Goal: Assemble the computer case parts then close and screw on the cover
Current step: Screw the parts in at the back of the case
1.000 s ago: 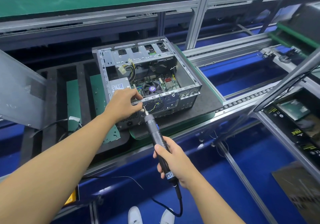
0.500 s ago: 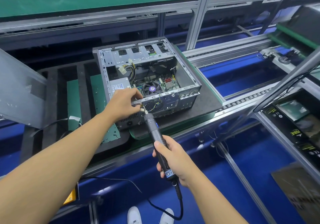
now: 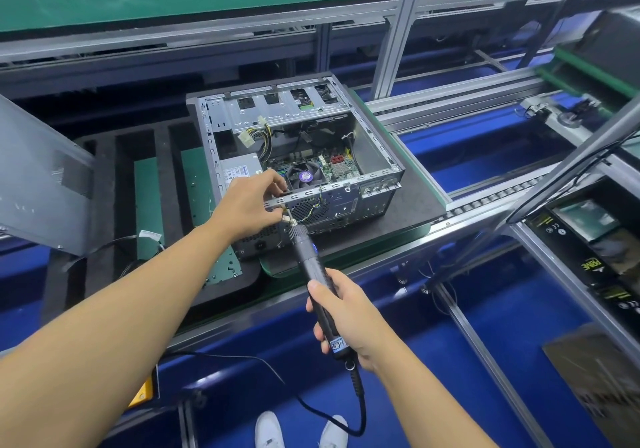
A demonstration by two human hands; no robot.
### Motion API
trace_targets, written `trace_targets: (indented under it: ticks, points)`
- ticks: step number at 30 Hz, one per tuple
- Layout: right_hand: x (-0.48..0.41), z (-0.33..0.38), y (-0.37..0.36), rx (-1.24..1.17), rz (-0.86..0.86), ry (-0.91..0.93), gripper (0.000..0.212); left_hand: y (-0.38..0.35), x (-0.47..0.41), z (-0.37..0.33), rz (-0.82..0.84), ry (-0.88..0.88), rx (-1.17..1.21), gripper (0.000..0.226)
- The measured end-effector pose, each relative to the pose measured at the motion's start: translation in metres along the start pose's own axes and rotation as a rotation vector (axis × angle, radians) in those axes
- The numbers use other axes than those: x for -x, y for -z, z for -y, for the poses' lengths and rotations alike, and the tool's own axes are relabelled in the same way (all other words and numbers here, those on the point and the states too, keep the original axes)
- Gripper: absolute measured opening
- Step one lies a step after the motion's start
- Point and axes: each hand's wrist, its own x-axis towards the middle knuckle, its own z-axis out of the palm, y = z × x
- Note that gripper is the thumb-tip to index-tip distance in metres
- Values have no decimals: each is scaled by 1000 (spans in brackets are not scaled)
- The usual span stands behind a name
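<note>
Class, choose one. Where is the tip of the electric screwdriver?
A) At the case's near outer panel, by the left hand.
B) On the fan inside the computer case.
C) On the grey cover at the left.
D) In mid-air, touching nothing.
A: the electric screwdriver, held in the right hand, points its tip at the computer case on its near panel, right beside the left hand gripping that panel's top edge.

Bare left grip [image 3: 251, 205], bare right grip [image 3: 346, 316], forearms [image 3: 138, 309] bare to the frame edge, white round-toed shoes [image 3: 269, 430] below
</note>
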Motion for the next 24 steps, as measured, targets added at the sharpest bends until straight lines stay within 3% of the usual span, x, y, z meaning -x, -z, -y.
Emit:
trace_targets:
  ticks: [14,20,24]
  points:
    - [2,0,-3,52,-51,50,8,-1,-1,0,-17,-36,-21,35]
    - [3,7,-1,104,-76,57,28,-1,-2,1,-3,-5,-5,37]
    - [1,8,-2,142,-100,53,31,-2,-2,1,-3,15,12,37]
